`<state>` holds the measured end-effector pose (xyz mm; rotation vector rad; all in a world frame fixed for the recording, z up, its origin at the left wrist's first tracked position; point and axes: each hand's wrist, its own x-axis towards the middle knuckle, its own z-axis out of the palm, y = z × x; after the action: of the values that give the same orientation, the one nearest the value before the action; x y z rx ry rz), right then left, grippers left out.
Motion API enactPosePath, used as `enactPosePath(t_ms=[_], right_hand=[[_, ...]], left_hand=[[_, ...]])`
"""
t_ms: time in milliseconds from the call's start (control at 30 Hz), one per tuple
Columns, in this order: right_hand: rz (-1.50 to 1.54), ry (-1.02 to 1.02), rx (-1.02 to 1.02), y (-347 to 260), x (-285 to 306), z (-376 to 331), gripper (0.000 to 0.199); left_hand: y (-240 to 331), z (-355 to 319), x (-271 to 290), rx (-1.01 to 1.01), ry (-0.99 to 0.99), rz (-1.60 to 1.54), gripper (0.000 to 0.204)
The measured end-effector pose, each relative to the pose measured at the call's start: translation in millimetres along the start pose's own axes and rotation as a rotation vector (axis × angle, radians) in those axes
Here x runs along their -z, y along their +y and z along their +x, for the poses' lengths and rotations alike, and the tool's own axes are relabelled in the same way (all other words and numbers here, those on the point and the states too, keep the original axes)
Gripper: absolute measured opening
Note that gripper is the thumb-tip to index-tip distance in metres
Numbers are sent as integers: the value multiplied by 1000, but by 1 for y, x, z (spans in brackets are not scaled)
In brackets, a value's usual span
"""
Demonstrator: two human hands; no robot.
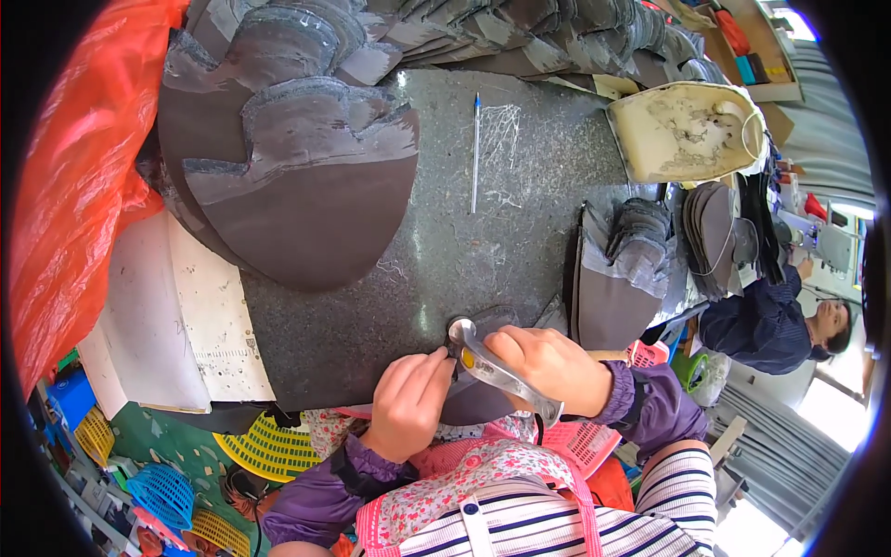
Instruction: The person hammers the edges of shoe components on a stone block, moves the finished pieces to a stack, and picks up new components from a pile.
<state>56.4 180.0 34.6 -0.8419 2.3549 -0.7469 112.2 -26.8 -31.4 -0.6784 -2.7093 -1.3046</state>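
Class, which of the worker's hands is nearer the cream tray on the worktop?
Right. The right hand, gripping a metal tool, is below and left of the cream tray; the left hand is farther off, lower and further left.

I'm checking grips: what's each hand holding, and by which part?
Right hand: hammer, by its handle near the head. Left hand: at a dark piece's edge; hold unclear.

Single head view: left fisheye of a side-by-side pair, worn on the head. Looks steeply down and forward over the worktable (445,241). Left hand (410,401) and right hand (552,365) appear near, below centre; striped garment (529,515) at lower edge. Co-worker (761,320), well off, appears tilted at right rim; straight edges curve there.
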Motion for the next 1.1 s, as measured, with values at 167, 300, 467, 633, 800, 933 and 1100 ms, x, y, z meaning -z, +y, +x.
enactPosePath(t_ms=[167,300,467,633,800,933,1100], right_hand=[[-9,-2,6,-3,-6,-2,21],[-43,65,-69,-2,-2,-5,21],[-275,313,-82,12,-12,0,26],[-116,395,-66,22,-31,-5,14],[131,289,-77,20,-22,0,19],[152,433,-197,24,35,-52,18],[-293,729,-501,103,66,-96,19]], left_hand=[[7,7,3,-122,-62,136,22],[5,8,12,-148,-123,154,21],[-21,52,48,-134,-75,244,25],[-67,142,89,32,294,554,31],[-120,165,108,97,409,497,40],[-117,178,108,58,342,512,34],[-133,180,118,32,163,407,25]])
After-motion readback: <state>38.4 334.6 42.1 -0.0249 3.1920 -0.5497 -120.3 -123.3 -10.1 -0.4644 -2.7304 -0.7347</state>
